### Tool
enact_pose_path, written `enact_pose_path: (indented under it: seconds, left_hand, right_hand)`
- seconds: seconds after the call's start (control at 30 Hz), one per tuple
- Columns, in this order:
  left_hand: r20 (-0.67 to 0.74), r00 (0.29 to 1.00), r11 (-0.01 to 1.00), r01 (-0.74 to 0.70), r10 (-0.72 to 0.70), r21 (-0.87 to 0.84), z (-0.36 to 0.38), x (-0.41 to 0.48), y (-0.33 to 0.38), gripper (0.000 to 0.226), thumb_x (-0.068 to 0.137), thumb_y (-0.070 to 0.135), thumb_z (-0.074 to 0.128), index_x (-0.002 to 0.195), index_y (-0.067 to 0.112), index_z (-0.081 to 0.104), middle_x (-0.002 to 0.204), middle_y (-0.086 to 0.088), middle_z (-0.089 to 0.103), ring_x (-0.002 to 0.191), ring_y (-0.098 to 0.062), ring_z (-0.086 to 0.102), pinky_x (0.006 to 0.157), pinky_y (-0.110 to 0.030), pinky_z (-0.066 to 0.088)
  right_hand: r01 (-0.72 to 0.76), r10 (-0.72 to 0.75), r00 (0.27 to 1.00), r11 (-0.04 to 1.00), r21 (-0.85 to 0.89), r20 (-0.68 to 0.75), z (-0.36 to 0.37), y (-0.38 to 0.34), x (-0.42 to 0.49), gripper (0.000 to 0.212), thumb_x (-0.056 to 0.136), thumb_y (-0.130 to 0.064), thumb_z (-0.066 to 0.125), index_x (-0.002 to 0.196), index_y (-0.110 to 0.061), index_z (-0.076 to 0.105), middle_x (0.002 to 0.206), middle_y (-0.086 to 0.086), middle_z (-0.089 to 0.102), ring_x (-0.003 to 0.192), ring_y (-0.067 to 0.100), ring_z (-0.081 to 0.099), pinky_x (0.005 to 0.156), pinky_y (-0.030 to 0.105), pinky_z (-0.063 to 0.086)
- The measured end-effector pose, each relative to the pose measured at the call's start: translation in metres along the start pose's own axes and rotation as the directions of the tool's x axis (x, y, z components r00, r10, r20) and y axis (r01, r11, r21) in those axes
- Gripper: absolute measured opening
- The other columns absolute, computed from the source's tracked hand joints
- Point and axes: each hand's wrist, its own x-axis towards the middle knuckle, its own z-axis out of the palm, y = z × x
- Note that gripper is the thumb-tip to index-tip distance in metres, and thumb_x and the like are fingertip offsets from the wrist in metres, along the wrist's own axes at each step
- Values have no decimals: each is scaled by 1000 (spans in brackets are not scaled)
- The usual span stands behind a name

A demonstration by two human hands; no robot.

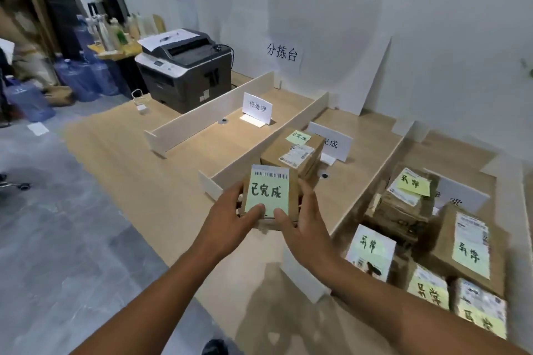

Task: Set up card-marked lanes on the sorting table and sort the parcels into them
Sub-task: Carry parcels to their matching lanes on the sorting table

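I hold a small brown parcel with a green note reading 已完成 between both hands, above the front of the middle lane. My left hand grips its left side and my right hand grips its right side, thumbs on the note. Behind it another brown parcel with the same green note lies in the middle lane, in front of a white card. The left lane holds only a white card. The right lane holds several parcels with green 异常 notes and a card.
White divider boards split the wooden table into lanes. A printer stands at the table's back left. Water jugs sit on the grey floor to the left. A sign hangs on the wall.
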Motion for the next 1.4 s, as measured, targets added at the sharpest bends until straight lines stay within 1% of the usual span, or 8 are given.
enact_pose_path:
  seconds: [0.13,0.53,0.7,0.77,0.83,0.93,1.1,1.4]
  left_hand:
    - [197,980,999,3,-10,36,-4,88,-56,37,85,40,63,111,61,48,95,52,58,94,25,58,63,-1,46]
    - [542,838,996,16,-61,86,18,248,-164,64,78,49,52,141,34,47,128,16,68,110,-9,68,90,-45,58]
    - [533,843,997,29,-64,74,19,251,-164,56,84,45,55,137,33,47,128,13,68,106,-9,68,87,-41,59]
    - [462,886,998,3,-34,67,17,242,-151,46,92,39,61,135,31,47,129,14,63,100,-1,67,73,-21,58]
    - [324,946,995,-58,29,80,14,234,-128,48,95,38,65,139,30,46,124,19,55,94,8,59,63,-6,48]
    - [254,949,967,-224,188,122,15,217,-79,53,94,43,65,141,29,47,132,9,58,112,-6,61,89,-23,54]
    - [368,833,890,-455,412,34,55,160,22,63,93,51,64,145,21,46,147,-2,51,134,-20,48,111,-41,42]
    - [534,568,758,-602,627,-250,186,-77,188,82,86,76,50,152,30,36,157,5,40,142,-14,40,114,-30,31]
  right_hand:
    - [-197,201,974,980,40,-109,47,43,48,66,95,-37,63,147,-39,23,147,-7,45,133,11,53,95,34,59]
    - [-537,474,797,840,-80,-374,131,128,136,79,84,-68,52,149,-50,12,151,-14,41,131,13,52,90,43,61]
    - [-584,536,776,810,-58,-332,129,121,136,76,86,-72,47,149,-57,8,157,-16,33,136,14,47,100,50,54]
    - [-598,547,769,799,-66,-331,115,107,130,77,84,-80,38,150,-59,5,160,-17,26,141,16,41,107,55,47]
    - [-585,526,778,806,-92,-343,93,89,121,76,86,-81,35,152,-58,5,162,-17,22,145,17,35,112,56,42]
    - [-529,430,818,823,-207,-382,45,57,97,72,94,-71,39,155,-52,7,160,-9,29,146,16,33,116,51,36]
    - [-470,262,839,791,-391,-477,-60,0,23,70,101,-60,45,161,-41,12,168,-8,20,154,13,17,123,43,23]
    - [-497,1,733,683,-535,-680,-216,-107,-234,73,102,-51,53,162,-24,21,163,0,31,150,14,28,121,39,29]
